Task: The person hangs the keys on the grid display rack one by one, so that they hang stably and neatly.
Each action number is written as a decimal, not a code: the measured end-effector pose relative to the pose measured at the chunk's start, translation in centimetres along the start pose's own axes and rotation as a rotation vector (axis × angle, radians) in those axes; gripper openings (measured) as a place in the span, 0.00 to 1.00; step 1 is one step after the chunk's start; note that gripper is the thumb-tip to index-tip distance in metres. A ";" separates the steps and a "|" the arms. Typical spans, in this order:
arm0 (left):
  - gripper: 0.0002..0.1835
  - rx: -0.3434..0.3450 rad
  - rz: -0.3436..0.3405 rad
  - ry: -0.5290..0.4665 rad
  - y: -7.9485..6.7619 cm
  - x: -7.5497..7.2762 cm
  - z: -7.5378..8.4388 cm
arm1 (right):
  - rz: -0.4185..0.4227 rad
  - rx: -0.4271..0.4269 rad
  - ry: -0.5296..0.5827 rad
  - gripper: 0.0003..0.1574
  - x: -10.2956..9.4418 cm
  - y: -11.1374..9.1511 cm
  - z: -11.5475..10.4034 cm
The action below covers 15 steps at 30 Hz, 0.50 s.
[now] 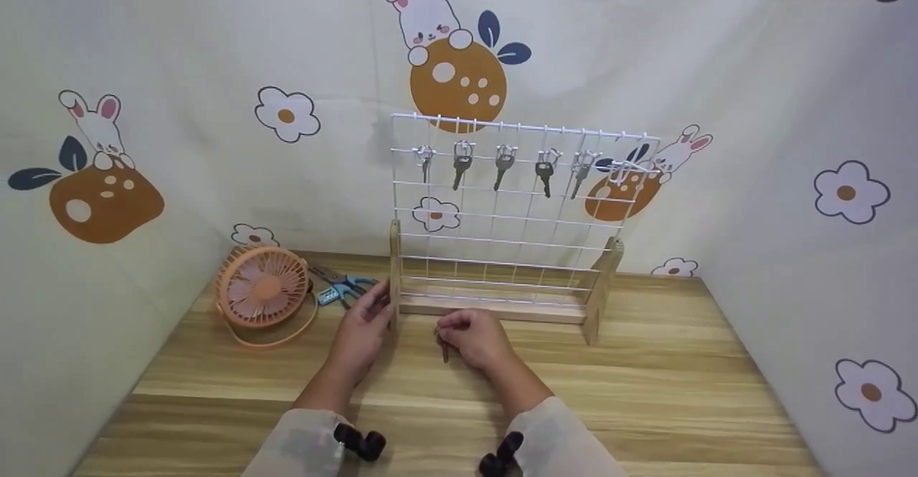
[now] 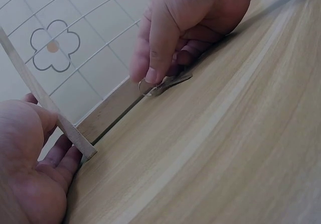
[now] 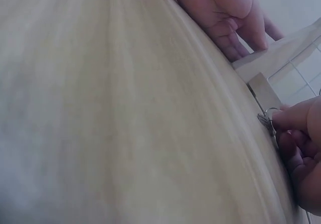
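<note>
My right hand pinches a small metal key by its ring, low over the table in front of the rack's base. Thumb and forefinger meet on that key ring in the left wrist view, and the key hangs toward the tabletop. My left hand rests against the outer side of the wooden stand, its fingers touching the left leg. Above the stand rises a white wire grid rack. Several keys hang in a row from hooks near its top; an unoccupied hook sits at the right end.
An orange fan stands at the table's back left. Beside it lie blue-handled pliers, partly hidden behind the left hand. A patterned cloth hangs behind and along both sides of the wooden tabletop.
</note>
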<state>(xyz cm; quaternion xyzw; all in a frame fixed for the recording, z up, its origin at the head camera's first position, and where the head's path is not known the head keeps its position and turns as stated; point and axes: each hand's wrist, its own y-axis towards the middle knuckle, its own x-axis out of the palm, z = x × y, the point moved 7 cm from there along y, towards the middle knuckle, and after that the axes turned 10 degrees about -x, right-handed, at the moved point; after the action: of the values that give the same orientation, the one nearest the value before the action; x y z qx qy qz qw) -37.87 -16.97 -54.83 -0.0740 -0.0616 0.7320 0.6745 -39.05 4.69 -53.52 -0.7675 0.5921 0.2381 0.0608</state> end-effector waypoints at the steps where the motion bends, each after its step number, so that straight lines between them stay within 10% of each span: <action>1: 0.29 0.005 0.000 0.001 0.0 0.0 0.0 | 0.009 0.008 0.028 0.04 -0.1 0.0 0.1; 7: 0.29 0.013 0.003 0.005 0.0 0.1 0.0 | 0.093 0.069 0.235 0.13 -2.2 0.1 -0.7; 15: 0.29 -0.012 0.014 0.015 0.0 -0.1 -0.1 | 0.215 -0.051 0.425 0.13 -8.7 -0.8 -7.8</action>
<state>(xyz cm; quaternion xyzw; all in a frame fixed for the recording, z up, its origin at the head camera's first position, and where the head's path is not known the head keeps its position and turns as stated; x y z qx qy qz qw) -37.89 -17.13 -54.90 -0.0841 -0.0603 0.7357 0.6693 -37.68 9.65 -43.05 -0.7343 0.6636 0.0911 -0.1104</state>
